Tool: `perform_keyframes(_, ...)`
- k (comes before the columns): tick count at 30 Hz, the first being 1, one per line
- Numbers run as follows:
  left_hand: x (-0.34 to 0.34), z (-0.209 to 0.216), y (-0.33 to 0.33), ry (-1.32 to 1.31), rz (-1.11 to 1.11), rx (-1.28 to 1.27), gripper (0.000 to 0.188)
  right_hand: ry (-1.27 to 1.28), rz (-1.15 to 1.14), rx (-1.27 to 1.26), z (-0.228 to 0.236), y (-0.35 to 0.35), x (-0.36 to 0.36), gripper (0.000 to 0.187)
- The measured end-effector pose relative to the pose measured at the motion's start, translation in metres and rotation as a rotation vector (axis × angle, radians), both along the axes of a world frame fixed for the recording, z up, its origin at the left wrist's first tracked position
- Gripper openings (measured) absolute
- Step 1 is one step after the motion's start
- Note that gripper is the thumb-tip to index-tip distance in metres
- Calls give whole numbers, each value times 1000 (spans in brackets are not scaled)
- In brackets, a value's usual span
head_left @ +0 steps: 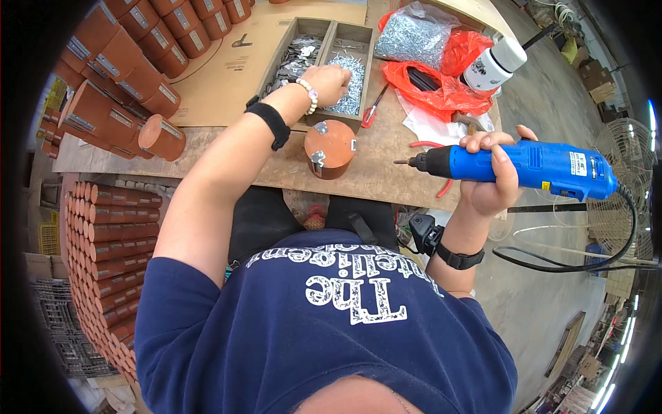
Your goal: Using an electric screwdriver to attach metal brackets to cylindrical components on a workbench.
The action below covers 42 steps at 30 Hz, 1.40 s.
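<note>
My left hand (328, 84) reaches into the right compartment of a divided wooden box (298, 31), over a heap of small silver screws (350, 74). Its fingers are curled downward, and their tips are hidden, so any screw between them does not show. Small flat metal pieces (300, 56) fill part of the left compartment. My right hand (491, 172) is wrapped round a blue electric screwdriver (541, 164), held past the table's right edge with its bit pointing left. Between my hands a reddish-brown cylinder (332, 153) stands on the table, with metal clips around its top edge.
Several similar cylinders (110, 114) are stacked at the left, with more (114, 255) below. Right of the box lie a red-handled screwdriver (372, 110), red-handled pliers (445, 186), a hammer (467, 123), red plastic bags (448, 96) and a white bottle (495, 63). A cable (631, 241) hangs at right.
</note>
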State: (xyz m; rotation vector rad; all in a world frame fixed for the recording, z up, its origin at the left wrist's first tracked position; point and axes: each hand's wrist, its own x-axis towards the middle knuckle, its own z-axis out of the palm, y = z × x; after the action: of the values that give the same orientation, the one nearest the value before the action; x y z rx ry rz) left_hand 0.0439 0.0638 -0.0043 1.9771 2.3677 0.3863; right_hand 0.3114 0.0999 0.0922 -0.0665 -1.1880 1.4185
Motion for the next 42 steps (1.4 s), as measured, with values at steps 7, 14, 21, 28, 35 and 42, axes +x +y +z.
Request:
perform_keyframes(7, 18, 41, -25, -456, -76, 229, 12, 51, 40, -6, 3, -1, -1, 49)
perform_keyframes(14, 68, 56, -92, -1263, -131, 164, 12, 151, 212, 55, 12, -10, -12, 47)
perform_keyframes(21, 88, 39, -115, -1633, -55, 333, 11, 162, 277, 78, 17, -19, -22, 49)
perform_keyframes(28, 93, 43, -122, -1625, -15, 269, 8, 136, 333, 134, 16, -23, -23, 50)
perform_keyframes(35, 99, 42, -127, -1487, -106, 303, 8, 138, 379, 136, 15, -24, -22, 51)
perform_keyframes(42, 103, 42, -119, -781, -215, 350, 5, 74, 355, 120, 19, -31, -23, 54)
